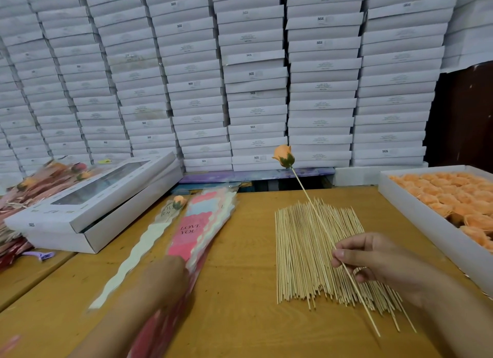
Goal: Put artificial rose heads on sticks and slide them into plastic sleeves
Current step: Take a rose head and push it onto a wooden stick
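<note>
The right hand [373, 259] pinches a thin wooden stick [317, 219] that tilts up and away, with an orange rose head [283, 155] with a green base stuck on its far tip, high over the pile of bare sticks [314, 253] on the wooden table [240, 291]. The left hand [165, 275] is blurry and rests on the near end of the pink "LOVE YOU" sleeves [197, 229]; I cannot tell if its fingers are curled. There is bare table between the sleeves and the sticks, and a white tray of orange rose heads [426, 229] sits at the right edge.
</note>
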Demonstrator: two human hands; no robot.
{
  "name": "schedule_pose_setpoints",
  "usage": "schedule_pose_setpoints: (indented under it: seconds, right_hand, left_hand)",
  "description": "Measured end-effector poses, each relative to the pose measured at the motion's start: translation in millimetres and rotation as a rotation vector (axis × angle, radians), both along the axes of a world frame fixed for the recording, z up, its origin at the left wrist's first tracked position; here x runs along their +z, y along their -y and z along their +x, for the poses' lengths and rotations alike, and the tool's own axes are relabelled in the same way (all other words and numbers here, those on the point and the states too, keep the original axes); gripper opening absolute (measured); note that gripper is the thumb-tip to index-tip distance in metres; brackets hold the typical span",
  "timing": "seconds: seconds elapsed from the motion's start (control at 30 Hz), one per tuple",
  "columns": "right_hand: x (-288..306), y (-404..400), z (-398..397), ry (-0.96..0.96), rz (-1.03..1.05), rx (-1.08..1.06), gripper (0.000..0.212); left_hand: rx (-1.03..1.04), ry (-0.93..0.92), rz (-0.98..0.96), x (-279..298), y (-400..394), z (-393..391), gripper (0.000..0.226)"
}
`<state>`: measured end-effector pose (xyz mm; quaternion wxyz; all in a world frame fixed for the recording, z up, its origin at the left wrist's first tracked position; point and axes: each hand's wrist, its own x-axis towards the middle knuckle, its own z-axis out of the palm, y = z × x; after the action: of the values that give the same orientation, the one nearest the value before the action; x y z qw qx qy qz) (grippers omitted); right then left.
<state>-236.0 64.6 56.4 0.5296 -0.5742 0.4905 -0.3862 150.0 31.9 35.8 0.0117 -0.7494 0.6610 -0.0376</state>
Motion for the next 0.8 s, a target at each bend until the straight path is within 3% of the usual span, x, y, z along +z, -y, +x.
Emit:
schedule_pose_setpoints:
  seconds: [0.23, 0.47, 0.67, 0.8]
  right_hand:
    - [0, 1, 0, 0.002, -0.018, 0.008, 0.010]
    - [-3, 3, -1, 0.022, -0.021, 0.014, 0.007]
    - [-5, 7, -3, 0.053, -0.016, 0.024, 0.022]
    - [-11, 11, -1, 0.173, 0.037, 0.010, 0.031]
  left_hand:
    - [0.050, -0.011, -0.179, 1, 2, 13, 0.024]
    - [0.032, -0.031, -0.082, 4, 5, 10, 0.030]
    - [0.059, 0.091, -0.191, 14, -3, -7, 0.029]
    - [0.015, 0.121, -0.258, 22, -11, -32, 0.021]
